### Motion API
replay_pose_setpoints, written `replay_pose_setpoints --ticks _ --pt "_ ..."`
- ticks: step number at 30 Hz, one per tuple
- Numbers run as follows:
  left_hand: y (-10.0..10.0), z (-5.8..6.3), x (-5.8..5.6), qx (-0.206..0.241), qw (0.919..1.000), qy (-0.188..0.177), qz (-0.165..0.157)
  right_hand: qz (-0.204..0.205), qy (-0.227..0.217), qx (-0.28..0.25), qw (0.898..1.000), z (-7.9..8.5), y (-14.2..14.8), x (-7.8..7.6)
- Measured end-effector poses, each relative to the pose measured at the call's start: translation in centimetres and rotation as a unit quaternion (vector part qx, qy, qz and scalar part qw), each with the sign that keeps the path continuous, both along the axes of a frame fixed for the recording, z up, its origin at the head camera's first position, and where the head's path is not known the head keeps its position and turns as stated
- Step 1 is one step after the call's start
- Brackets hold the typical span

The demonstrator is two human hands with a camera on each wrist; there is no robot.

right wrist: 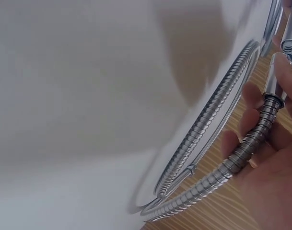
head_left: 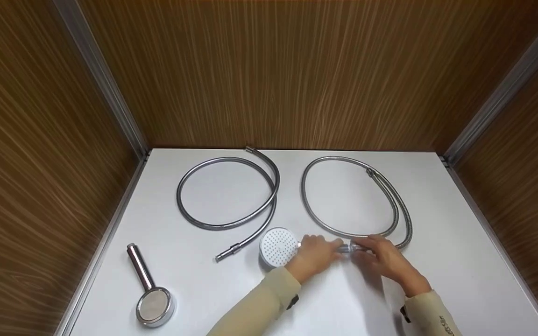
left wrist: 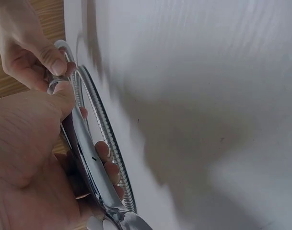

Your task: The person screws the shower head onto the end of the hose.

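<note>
My left hand (head_left: 315,255) grips the chrome handle of a shower head (head_left: 278,247) whose round white spray face points up. In the left wrist view the fingers wrap the handle (left wrist: 83,143) from below, the thumb near its end. With my right hand (head_left: 385,259) I hold the chrome end fitting (right wrist: 273,81) of a ribbed metal shower hose (head_left: 303,189). This fitting is right at the handle's threaded end (right wrist: 291,49) in the right wrist view. The hose runs back from my right palm into a loop on the white table (head_left: 442,224).
A second shower hose (head_left: 179,191) lies coiled at the back left, its near end pointing toward the front. Another chrome shower head (head_left: 156,305) rests at the front left. Wood-grain panels (head_left: 269,74) enclose the table at the back and both sides.
</note>
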State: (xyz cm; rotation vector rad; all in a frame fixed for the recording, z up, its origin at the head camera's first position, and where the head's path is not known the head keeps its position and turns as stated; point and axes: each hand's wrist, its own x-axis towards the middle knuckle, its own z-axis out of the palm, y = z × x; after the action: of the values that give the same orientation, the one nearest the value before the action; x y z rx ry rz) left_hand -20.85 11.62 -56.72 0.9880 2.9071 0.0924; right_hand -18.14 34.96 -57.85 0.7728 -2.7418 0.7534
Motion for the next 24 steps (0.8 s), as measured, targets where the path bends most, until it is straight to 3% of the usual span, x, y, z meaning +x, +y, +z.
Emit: replay_pose_setpoints --ticks 9,24 --pt "-0.13 0.11 0.18 0.038 0.9981 -0.048 0.012 0.026 0.000 -0.011 1.000 -0.15 -0.11 -0.13" --pt "-0.15 -0.33 0.17 0.037 0.9977 -0.054 0.017 0.046 -0.013 -0.013 0.999 0.30 -0.23 -0.12"
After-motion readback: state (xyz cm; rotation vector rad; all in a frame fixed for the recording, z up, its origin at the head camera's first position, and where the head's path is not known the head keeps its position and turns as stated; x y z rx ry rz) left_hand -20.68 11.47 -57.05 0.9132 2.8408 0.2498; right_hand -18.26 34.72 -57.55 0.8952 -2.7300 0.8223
